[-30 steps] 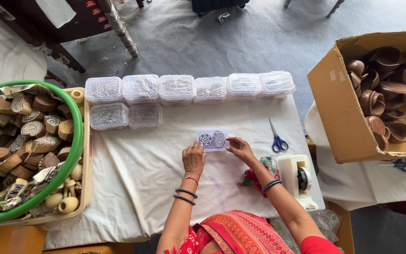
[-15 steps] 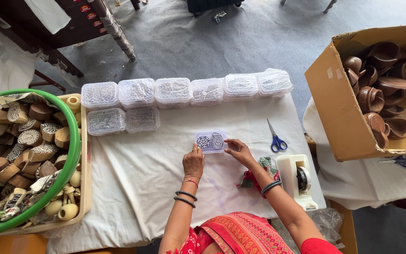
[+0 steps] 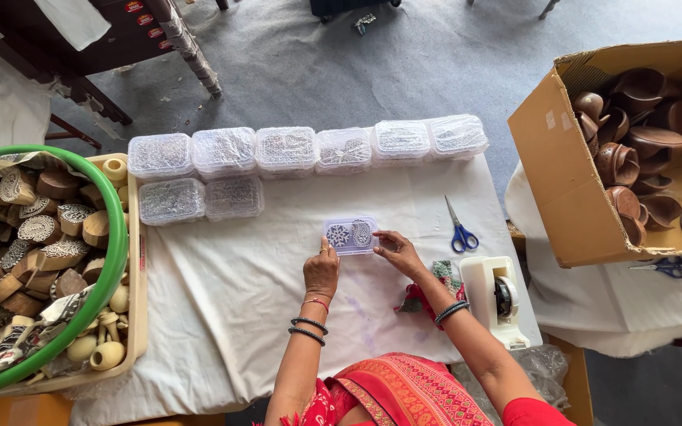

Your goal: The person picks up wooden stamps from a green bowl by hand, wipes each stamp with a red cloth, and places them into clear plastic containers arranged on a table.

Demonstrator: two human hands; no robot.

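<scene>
While the small clear plastic box [image 3: 350, 235] with patterned pieces inside lies flat on the white cloth [image 3: 230, 292], the left hand [image 3: 321, 272] and right hand [image 3: 395, 248] pinch its two ends lightly; so shallow a hold could let it slip toward the blue-handled scissors [image 3: 459, 230] just right of it.

Green tub [image 3: 112, 260] cut off left

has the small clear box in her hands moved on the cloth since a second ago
No. The small clear box still sits between both hands, just left of the blue scissors and below the row of packed boxes.
</scene>
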